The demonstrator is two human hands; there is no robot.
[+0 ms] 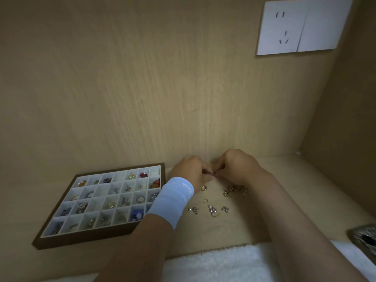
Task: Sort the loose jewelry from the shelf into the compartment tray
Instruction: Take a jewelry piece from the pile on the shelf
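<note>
A brown compartment tray (97, 239) with white dividers lies on the shelf at the left; many cells hold rings, earrings and coloured pieces. Loose jewelry (212, 210) is scattered on the wooden shelf to its right, with a gold cluster (236, 190) and a small gold ring (203, 187) among it. My left hand (190, 170), with a light blue wristband, and my right hand (236, 166) meet fingertip to fingertip above the pieces, near the back wall. Both pinch something tiny between them; the item itself is too small to make out.
The wooden back wall carries a white power socket (284, 27) at the upper right. A side wall closes the shelf on the right. A white towel (219, 263) lies along the front edge, and a dark patterned object (364, 239) sits at the right edge.
</note>
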